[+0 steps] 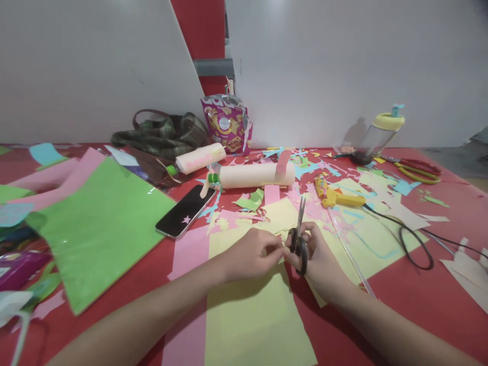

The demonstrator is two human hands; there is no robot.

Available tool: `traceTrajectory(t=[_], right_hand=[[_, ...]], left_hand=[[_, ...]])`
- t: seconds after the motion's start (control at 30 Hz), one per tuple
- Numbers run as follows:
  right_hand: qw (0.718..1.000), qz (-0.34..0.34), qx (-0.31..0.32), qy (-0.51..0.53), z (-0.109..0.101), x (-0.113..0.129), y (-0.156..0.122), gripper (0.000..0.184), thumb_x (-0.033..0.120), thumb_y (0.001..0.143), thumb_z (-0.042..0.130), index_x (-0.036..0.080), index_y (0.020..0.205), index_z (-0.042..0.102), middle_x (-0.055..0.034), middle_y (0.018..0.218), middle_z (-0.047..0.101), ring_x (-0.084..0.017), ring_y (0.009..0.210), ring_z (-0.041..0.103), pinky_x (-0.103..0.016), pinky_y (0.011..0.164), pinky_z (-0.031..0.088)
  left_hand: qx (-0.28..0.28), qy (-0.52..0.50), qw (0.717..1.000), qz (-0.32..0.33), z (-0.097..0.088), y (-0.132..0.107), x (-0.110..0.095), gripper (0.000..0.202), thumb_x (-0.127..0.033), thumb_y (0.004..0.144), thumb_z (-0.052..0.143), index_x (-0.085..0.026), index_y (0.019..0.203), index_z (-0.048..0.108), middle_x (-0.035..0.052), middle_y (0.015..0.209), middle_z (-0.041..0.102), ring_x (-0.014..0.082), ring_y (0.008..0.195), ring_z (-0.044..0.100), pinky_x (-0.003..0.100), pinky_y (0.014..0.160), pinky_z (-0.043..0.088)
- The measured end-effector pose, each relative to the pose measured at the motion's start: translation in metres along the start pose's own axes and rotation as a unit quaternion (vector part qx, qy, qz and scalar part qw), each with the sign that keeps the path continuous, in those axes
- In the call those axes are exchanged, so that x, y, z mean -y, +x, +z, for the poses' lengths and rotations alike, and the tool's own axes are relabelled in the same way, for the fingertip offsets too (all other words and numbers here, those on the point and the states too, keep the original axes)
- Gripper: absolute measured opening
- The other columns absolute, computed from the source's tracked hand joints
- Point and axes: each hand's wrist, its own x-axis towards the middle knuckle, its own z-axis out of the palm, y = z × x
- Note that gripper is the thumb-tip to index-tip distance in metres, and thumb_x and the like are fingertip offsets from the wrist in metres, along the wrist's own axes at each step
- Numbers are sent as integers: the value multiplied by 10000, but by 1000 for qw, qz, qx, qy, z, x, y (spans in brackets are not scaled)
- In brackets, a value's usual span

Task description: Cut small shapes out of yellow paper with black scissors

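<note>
My right hand (319,262) grips a pair of scissors (299,243) by its black handles, with the blades pointing up and away from me. Close beside it, my left hand (254,254) is closed in a pinch, its fingertips meeting the right hand's thumb. Whatever lies between those fingertips is too small to make out. Beneath both hands is a pale yellow sheet (255,325), overlapping a pink sheet (186,259). Small paper scraps (249,199) lie just beyond. A phone (185,211) with a small pink star on its screen rests left of them.
Two paper-wrapped bottles (255,176) (201,157) lie beyond my hands. A yellow glue gun (339,198) with a black cord (404,229) sits to the right. Green paper (102,229) covers the left. Behind stand a snack bag (226,124) and a clear tumbler (377,137), near red-and-yellow-handled pliers (417,170).
</note>
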Motion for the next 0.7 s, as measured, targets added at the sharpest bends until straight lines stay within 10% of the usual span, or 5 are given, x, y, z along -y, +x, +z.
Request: traceTrajectory(t=[0.7], right_hand=[[999,-11,-31,33,-2,2,3,333,97,659,587,248,802,327,54,727,474,-75,543,451,-157,413,381]], left_hand=[[-1,-150,987,-47,3,1,2,312,-337,784,359,-137,553,423,-40,515,347,65,500,324,190,480,265]])
